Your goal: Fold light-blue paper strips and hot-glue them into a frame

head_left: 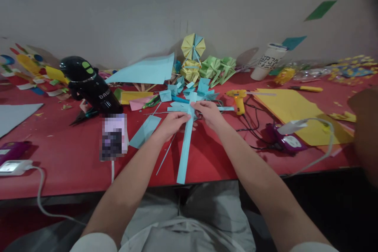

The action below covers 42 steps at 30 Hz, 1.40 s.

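Note:
A long blue paper strip (185, 145) runs from the table's front edge up toward the middle. My left hand (176, 121) pinches its left edge, fingers closed. Across from it, my right hand (206, 111) is closed on the strip's right edge, a little higher up. Behind the strip lies another narrow blue strip (226, 108), crosswise. Several small folded blue paper pieces (203, 86) are heaped just beyond my hands. A blue paper rectangle (145, 131) rests left of my left hand, with a thin paper sliver (165, 154) nearby.
To the right are a yellow glue gun (239, 100), yellow sheets (295, 114), a utility knife (308, 88) and a purple power socket (288, 139) with cables. Leftward stand a black bottle (94, 86) and a phone (113, 136). Folded paper ornaments (193, 57) and a cup (268, 62) line the wall.

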Each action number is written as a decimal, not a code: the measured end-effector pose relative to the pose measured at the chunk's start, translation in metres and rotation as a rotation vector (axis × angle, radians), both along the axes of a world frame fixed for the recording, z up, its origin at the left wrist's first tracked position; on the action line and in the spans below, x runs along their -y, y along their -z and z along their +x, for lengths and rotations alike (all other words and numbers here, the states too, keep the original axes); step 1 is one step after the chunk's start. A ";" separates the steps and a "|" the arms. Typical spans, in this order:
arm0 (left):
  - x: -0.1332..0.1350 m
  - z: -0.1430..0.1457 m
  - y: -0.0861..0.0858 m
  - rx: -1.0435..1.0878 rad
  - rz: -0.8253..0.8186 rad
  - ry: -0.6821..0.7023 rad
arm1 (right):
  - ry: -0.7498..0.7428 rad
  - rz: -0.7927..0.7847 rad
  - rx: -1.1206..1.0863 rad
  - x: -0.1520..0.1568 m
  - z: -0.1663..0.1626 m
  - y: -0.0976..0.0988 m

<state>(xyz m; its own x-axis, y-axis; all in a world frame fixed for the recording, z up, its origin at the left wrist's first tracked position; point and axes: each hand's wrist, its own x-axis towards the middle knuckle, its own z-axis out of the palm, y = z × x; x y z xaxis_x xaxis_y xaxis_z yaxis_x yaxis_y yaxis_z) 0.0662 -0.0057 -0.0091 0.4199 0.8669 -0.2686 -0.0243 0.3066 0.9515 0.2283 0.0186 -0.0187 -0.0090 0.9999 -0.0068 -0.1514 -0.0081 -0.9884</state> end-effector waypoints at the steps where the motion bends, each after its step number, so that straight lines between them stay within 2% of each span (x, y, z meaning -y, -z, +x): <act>1: 0.000 0.001 0.000 -0.003 0.013 -0.010 | 0.017 0.012 0.002 0.001 0.000 0.000; 3: 0.001 0.002 0.000 -0.002 0.044 -0.029 | 0.035 0.019 0.003 0.002 -0.001 0.000; 8: 0.001 0.003 0.001 0.036 0.092 -0.073 | -0.051 0.027 0.099 0.004 -0.004 0.000; 16: 0.000 0.003 0.006 -0.016 0.018 0.013 | 0.235 0.132 -0.007 -0.006 0.007 0.002; 25: -0.001 0.001 0.002 -0.023 -0.005 0.105 | 0.377 0.231 -0.070 -0.018 0.016 0.006; 30: -0.001 0.001 0.002 -0.029 -0.010 0.072 | 0.305 0.166 -0.110 -0.019 0.022 0.005; 34: 0.000 0.001 0.004 -0.019 -0.013 0.057 | 0.074 0.027 -0.068 -0.014 0.023 0.005; 36: 0.000 0.001 0.005 -0.009 -0.004 0.050 | -0.006 0.012 0.002 -0.012 0.020 0.006; 38: -0.001 0.001 0.006 -0.001 -0.003 0.054 | 0.009 0.050 0.019 -0.012 0.019 0.006; 42: -0.002 0.001 0.006 -0.018 -0.015 0.069 | 0.203 0.118 -0.087 -0.017 0.024 0.005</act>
<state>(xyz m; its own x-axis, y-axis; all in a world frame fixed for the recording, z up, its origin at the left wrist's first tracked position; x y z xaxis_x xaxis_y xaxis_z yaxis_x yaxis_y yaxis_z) 0.0672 -0.0032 -0.0156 0.4737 0.8319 -0.2891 0.0144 0.3210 0.9470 0.2520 0.0356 -0.0241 0.1962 0.9752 0.1023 -0.2230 0.1460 -0.9638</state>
